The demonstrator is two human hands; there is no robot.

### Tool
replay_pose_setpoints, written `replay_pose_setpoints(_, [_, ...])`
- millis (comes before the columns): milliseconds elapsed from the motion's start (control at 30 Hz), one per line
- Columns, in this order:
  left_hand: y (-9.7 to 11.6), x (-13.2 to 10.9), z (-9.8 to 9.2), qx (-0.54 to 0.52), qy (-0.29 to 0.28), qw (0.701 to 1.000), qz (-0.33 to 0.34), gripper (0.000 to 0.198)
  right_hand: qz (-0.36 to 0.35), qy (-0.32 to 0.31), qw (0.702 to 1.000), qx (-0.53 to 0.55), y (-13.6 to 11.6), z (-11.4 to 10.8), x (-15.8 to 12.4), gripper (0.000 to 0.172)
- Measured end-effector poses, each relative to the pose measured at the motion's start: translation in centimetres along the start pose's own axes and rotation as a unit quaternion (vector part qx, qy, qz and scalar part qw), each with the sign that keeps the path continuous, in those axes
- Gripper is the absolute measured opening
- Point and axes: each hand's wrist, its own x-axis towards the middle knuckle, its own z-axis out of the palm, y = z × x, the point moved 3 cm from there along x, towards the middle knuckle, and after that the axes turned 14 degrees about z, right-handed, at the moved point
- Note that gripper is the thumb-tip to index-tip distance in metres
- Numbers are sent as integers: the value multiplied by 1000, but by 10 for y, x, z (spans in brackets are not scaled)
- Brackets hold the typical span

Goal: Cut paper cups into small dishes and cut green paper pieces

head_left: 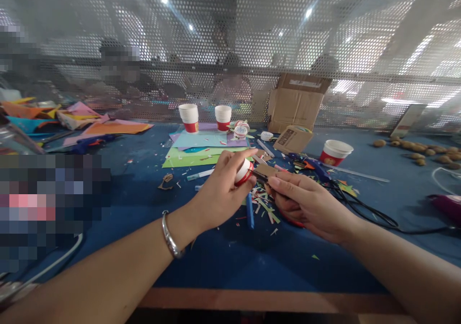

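Observation:
My left hand (230, 177) is closed around a small red and white paper cup (245, 172), tilted on its side. In my right hand (300, 199) is a pair of scissors (260, 175); the dark blades point left at the cup's edge, and a bit of red handle shows below the palm. A brown cardboard piece (265, 170) lies just behind the blades; whether my fingers touch it I cannot tell. Beneath the hands are a blue pen-like stick (249, 211) and scattered paper scraps (266, 204).
Behind stand two cup stacks (188, 118) (223, 117) by coloured paper sheets (190, 156). A cardboard box (297, 105) leans at the mesh wall. To the right are another paper cup (335, 152), a blue glue gun (319, 169) with black cable, and walnut-like pieces (414, 147).

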Motion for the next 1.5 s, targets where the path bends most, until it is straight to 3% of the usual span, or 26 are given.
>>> replay_pose_setpoints(367, [-2,-1,3,-38,-4,999,12,43,2,-6,1000,-17,-1,-1,-1,36])
replay_pose_setpoints(567, [4,1,-6,6,-20,999,38,48,-19,-5,999,-41,0,-1,-2,36])
replay_pose_setpoints(833, [4,0,-17,-36,-25,999,10,59,-45,0,997,-68,-5,-2,-7,37])
replay_pose_setpoints(1100, [3,4,-24,-22,63,998,19,62,-67,18,993,-95,-7,-3,-6,35])
replay_pose_setpoints(1267, [-2,3,-23,-48,60,997,-5,55,-79,19,990,-116,-8,-3,-7,33])
replay_pose_setpoints(1367, [-1,3,-23,-43,64,997,-9,54,-112,44,977,-177,-12,-3,-8,33])
replay_pose_setpoints(1500, [11,4,-27,49,77,995,33,49,-182,103,932,-295,-18,-2,-11,32])
